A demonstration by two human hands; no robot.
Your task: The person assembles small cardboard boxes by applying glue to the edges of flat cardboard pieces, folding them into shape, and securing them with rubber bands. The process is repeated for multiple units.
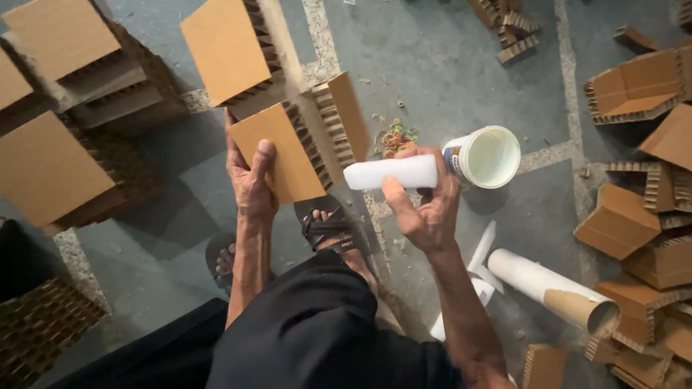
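The left hand point(250, 180) is closed on a flat piece of honeycomb cardboard point(282, 153): we see the thumb pressed against the brown face and the fingers wrapped behind the lower left edge. The piece is held tilted, with its ribbed cut edge turned to the right. Just right of it, a second ribbed cardboard piece point(337, 124) stands touching or nearly touching the first; we cannot tell which.

The right hand point(427, 205) is closed around a white roll point(391, 173), which lies roughly level and points left toward the held cardboard. The thumb rests under the roll and the fingers curl over its right end. Immediately right of this hand sits a white plastic tub point(490, 156), open at the top and tipped toward us. Just above the hand, a small heap of coloured rubber bands point(396, 137) lies on the grey floor point(447, 65).

Below the hands we see sandalled feet point(328, 229) and dark trousers point(317, 331). Lower right of the right hand, a long white paper roll with a brown core point(551, 287) lies on the floor. Farther out, stacks of cardboard blocks point(65, 108) stand to the left, and loose folded cardboard pieces point(641, 216) lie to the right.
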